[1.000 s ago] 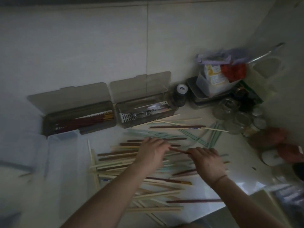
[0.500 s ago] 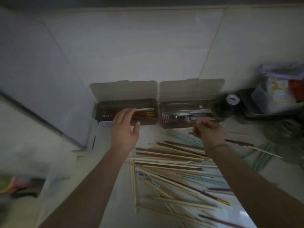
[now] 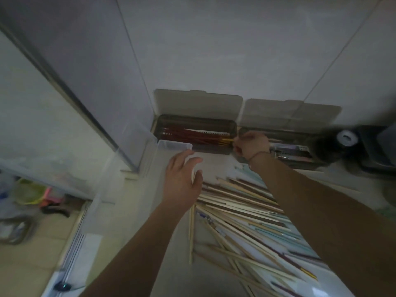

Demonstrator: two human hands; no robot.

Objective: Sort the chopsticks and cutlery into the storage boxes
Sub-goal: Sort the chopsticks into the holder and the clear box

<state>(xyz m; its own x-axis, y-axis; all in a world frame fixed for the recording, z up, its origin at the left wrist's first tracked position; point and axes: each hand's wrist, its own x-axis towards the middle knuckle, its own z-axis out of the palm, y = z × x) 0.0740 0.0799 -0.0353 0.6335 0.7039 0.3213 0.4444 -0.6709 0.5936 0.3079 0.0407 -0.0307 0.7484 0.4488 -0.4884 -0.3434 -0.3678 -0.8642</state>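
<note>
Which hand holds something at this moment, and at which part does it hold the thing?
The right hand pinches the yellow-tipped end of a dark red chopstick over the left dark storage box. The left hand is open and holds nothing.

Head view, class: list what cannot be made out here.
- Right storage box contents: blurred, partly behind the right hand.
- What the right hand pinches: its fingers cover it.
- Dark object right of that box: motion blur.
- Loose chopsticks: partly covered by the right forearm.
</note>
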